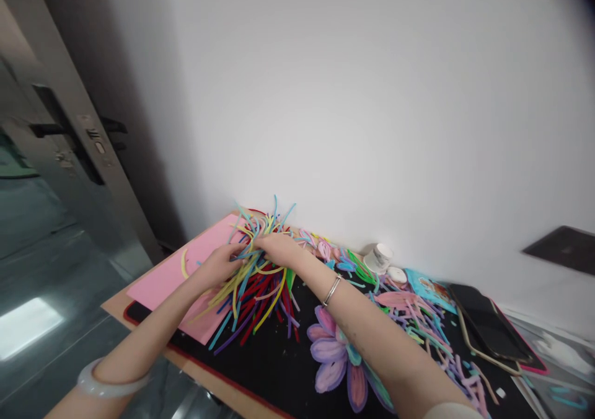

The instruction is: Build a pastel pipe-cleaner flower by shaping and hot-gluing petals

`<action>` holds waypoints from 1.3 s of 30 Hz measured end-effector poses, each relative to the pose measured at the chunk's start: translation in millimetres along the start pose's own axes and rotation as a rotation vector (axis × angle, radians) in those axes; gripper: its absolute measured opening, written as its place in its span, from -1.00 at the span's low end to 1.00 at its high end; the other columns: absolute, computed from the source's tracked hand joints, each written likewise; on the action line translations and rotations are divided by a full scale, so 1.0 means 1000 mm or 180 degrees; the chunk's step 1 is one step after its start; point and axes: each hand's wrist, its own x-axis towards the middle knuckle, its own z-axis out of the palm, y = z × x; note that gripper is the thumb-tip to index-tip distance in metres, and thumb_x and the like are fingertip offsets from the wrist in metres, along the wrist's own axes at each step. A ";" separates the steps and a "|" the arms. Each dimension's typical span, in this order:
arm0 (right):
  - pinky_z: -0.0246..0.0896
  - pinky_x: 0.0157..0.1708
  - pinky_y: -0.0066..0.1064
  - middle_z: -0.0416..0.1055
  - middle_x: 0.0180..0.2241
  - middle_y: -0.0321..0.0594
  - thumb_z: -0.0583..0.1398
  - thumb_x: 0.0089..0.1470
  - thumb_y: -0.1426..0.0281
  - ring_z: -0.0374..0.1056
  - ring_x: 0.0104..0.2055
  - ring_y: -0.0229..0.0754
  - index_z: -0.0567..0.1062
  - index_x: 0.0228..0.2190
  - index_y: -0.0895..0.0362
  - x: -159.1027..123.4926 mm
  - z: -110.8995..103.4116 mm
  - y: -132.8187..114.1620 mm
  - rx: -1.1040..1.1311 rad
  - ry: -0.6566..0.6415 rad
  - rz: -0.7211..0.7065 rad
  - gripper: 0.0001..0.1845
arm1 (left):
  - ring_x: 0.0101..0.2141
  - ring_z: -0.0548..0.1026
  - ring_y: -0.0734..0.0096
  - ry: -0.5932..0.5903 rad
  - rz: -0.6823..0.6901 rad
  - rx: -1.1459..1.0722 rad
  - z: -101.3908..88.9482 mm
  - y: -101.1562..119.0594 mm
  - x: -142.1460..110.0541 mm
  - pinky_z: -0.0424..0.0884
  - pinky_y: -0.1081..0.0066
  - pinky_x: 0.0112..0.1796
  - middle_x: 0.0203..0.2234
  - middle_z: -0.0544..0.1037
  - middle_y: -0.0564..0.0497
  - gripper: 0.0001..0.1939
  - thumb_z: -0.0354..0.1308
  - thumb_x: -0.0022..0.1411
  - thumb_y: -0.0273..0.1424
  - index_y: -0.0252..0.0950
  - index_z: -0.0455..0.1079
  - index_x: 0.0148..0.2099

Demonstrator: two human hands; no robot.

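A large loose heap of pipe cleaners (260, 289) in yellow, blue, red, purple and green spreads over the table's left part. My left hand (225, 263) is at the heap's left side, its fingers curled closed around some blue and yellow stems. Just right of it, my right hand (277, 248) reaches into the top of the heap with its fingers bent closed on stems; the fingertips are partly hidden. Below my right forearm lies a flower (330, 351) with purple, pink and teal petals, partly covered by the arm.
Pink sheets (209, 245) lie under the heap's left side on the black mat (274, 375). Along the wall stand a paper cup (379, 258), a blue packet (430, 289) and a dark tablet (488, 323). Cut stem pieces (409, 307) litter the right. A metal-framed door (79, 127) is left.
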 end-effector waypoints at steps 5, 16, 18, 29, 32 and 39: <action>0.32 -0.20 -0.39 0.41 -0.02 -0.09 0.04 0.14 0.61 0.38 -0.03 -0.12 0.40 -0.10 0.15 -0.003 0.005 0.000 -0.0083 0.0061 -0.0079 -0.69 | -0.10 0.52 0.14 -0.0078 0.0067 -0.0082 0.001 -0.009 0.002 0.37 0.31 -0.05 -0.11 0.59 -0.06 -0.58 -0.02 0.05 -0.30 -0.30 0.44 -0.07; 0.30 -0.17 -0.35 0.48 -0.18 -0.05 0.03 0.19 0.60 0.41 -0.11 -0.10 0.46 -0.20 0.22 -0.010 0.001 0.005 -0.0171 0.0201 -0.0091 -0.77 | -0.18 0.53 0.09 -0.0041 -0.0102 0.0134 0.012 -0.002 0.001 0.40 0.29 -0.14 -0.22 0.61 -0.05 -0.54 0.02 -0.09 -0.37 -0.33 0.43 -0.09; 0.27 -0.09 -0.36 0.46 -0.10 -0.05 0.04 0.20 0.59 0.37 -0.03 -0.11 0.47 -0.19 0.21 -0.013 -0.002 0.005 -0.0133 0.0261 -0.0136 -0.76 | -0.14 0.53 0.09 -0.0020 -0.0088 0.0082 0.011 -0.002 0.002 0.39 0.28 -0.10 -0.18 0.60 -0.06 -0.52 -0.01 -0.09 -0.37 -0.33 0.42 -0.08; 0.26 -0.11 -0.42 0.50 -0.18 -0.10 0.06 0.07 0.66 0.41 -0.12 -0.18 0.48 -0.24 0.20 -0.007 0.003 0.004 0.0298 0.0064 -0.0266 -0.71 | 0.03 0.43 0.08 -0.0025 -0.0172 -0.0180 0.009 -0.005 0.003 0.32 0.20 0.03 0.02 0.51 -0.14 -0.48 -0.03 0.02 -0.32 -0.30 0.27 0.07; 0.27 -0.13 -0.43 0.51 -0.18 -0.08 0.10 0.02 0.65 0.42 -0.13 -0.17 0.46 -0.23 0.23 -0.008 0.004 0.007 0.0366 -0.0027 -0.0244 -0.73 | 0.00 0.44 0.05 -0.0032 -0.0235 -0.0068 0.008 0.002 0.003 0.32 0.17 0.02 0.00 0.52 -0.16 -0.49 0.02 0.03 -0.26 -0.33 0.29 0.03; 0.24 -0.13 -0.36 0.51 -0.23 -0.05 0.09 0.11 0.60 0.40 -0.11 -0.11 0.48 -0.21 0.21 -0.010 -0.001 0.006 0.0153 -0.0082 -0.0053 -0.76 | -0.07 0.49 0.03 -0.0005 -0.0231 0.0106 0.013 0.010 0.003 0.38 0.25 -0.09 -0.10 0.56 -0.14 -0.47 0.09 -0.04 -0.31 -0.35 0.33 0.02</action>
